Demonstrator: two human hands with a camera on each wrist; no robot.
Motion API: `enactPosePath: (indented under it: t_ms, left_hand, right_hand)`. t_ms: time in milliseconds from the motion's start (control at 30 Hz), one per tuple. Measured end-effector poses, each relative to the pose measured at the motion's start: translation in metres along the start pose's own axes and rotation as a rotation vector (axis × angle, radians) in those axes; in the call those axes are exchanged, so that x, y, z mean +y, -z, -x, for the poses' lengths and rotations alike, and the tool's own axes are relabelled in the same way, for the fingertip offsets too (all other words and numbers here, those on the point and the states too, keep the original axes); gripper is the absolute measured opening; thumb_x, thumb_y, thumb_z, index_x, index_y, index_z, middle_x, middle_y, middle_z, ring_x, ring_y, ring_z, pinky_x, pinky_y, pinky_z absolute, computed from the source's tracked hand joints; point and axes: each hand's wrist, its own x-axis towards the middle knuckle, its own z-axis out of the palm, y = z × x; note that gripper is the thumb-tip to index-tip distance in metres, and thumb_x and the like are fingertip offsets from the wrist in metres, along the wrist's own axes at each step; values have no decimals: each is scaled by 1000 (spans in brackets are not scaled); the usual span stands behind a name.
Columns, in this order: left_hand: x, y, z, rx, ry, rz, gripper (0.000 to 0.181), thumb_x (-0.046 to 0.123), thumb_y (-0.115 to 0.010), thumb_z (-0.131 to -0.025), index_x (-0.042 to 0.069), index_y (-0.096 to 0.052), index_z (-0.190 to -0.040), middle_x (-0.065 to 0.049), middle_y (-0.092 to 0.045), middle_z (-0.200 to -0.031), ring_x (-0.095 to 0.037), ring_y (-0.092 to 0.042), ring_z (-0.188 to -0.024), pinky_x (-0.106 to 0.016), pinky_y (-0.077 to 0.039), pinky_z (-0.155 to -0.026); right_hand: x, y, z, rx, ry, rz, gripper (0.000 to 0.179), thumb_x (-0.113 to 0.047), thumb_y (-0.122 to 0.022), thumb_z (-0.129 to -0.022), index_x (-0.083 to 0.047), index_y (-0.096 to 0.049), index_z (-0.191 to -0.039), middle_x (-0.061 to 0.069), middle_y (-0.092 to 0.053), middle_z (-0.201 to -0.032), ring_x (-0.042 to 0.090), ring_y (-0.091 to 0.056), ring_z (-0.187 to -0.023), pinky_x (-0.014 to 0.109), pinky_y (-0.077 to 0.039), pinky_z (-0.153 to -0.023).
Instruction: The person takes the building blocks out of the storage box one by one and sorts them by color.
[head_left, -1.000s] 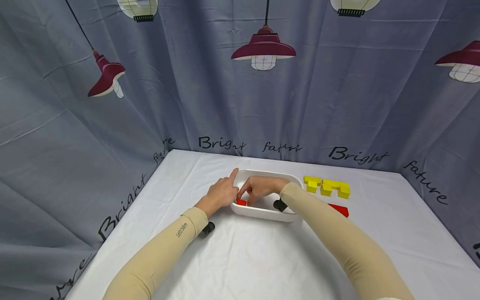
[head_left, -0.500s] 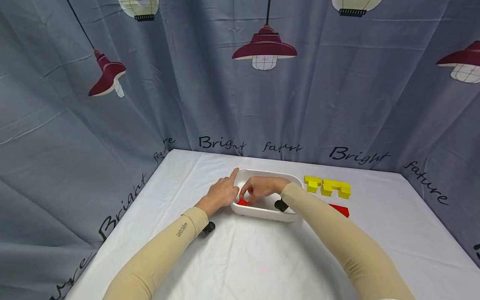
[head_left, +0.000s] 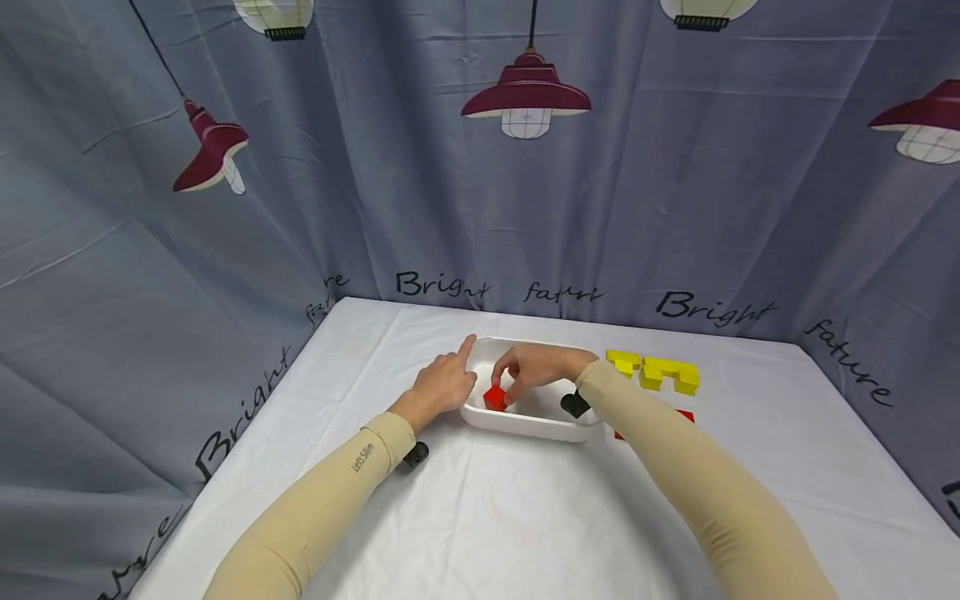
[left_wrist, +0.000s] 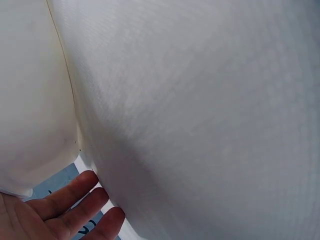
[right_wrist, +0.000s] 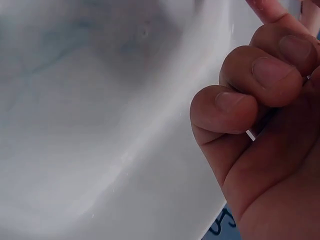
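Observation:
A white oblong tub stands on the white-covered table. At its left end my left hand lies against the rim, index finger stretched along it. In the left wrist view three fingers extend loosely beside the tub wall. Inside the tub, my right hand pinches a small red block between thumb and fingertips, near the left end. The right wrist view shows the other fingers curled toward the palm over the tub's white inside; the red block is hidden there.
Yellow blocks lie right of the tub. Nearer, another red block is partly hidden behind the right sleeve. Black wrist cameras sit under both wrists. A grey-blue curtain with printed lamps hangs behind the table.
My right hand has drawn the red block up and slightly right from the tub's left corner, so more of it shows. The left hand stays in place.

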Motion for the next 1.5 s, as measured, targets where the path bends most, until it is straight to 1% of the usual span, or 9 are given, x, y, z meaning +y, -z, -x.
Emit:
enactPosePath:
  t_ms: [267, 467, 700, 933, 1133, 1267, 1400, 1500]
  left_hand:
    - [-1, -2, 2, -5, 15, 7, 68, 30, -44, -100, 24, -17, -162, -15, -60, -136, -31, -58, -123, -51, -51, -94]
    - [-1, -3, 2, -4, 23, 18, 69, 31, -46, -100, 25, -16, -162, -15, -60, -135, -32, -58, -124, -52, -51, -94]
    - [-3, -3, 3, -3, 24, 30, 70, 31, -46, -100, 26, -15, -162, -15, -61, -134, -32, -58, -123, -52, -51, -93]
    - [-5, -1, 3, -1, 24, 46, 70, 32, -47, -100, 25, -15, -162, -16, -60, -134, -32, -58, -124, -52, -51, -93]
    - [-4, 0, 1, -14, 11, 45, 71, 33, -46, -99, 24, -15, -163, -15, -60, -136, -32, -57, -125, -52, -51, -91]
    - [-2, 1, -1, -13, 4, 44, 71, 33, -46, -99, 25, -15, -163, -16, -59, -137, -32, -57, -126, -53, -51, -91]
    - [-1, 3, 0, -18, 12, 42, 71, 33, -46, -100, 26, -14, -163, -16, -58, -139, -32, -56, -128, -53, -50, -94]
    - [-1, 2, 0, -22, 16, 42, 72, 33, -46, -99, 27, -13, -163, -15, -58, -140, -32, -56, -129, -53, -50, -95]
  right_hand:
    - [7, 6, 14, 30, -32, -20, 18, -28, -83, -82, -26, -72, -97, 1, -50, -71, 15, -48, -70, 30, -35, -67]
    - [11, 11, 30, 57, -88, -34, 19, -31, -82, -83, -26, -71, -97, 5, -53, -76, 17, -51, -79, 31, -36, -69]
    - [13, 14, 51, 87, -106, -40, 21, -31, -81, -84, -24, -69, -101, 8, -53, -76, 17, -51, -75, 31, -35, -67]
    - [14, 18, 77, 145, -115, -24, 21, -31, -81, -84, -24, -70, -100, 5, -52, -72, 17, -51, -71, 30, -38, -65]
    - [18, 18, 103, 172, -172, -37, 22, -33, -81, -83, -25, -70, -100, 7, -53, -76, 19, -52, -75, 33, -40, -66]
    - [22, 19, 119, 194, -185, -26, 23, -32, -81, -83, -23, -70, -102, 6, -53, -76, 19, -51, -73, 32, -40, -64]
    - [26, 21, 134, 209, -191, -22, 24, -30, -81, -84, -21, -69, -103, 4, -51, -73, 18, -49, -67, 29, -38, -60]
    - [29, 22, 144, 218, -205, -33, 25, -28, -80, -84, -19, -69, -104, 4, -51, -73, 18, -50, -67, 29, -39, -60]
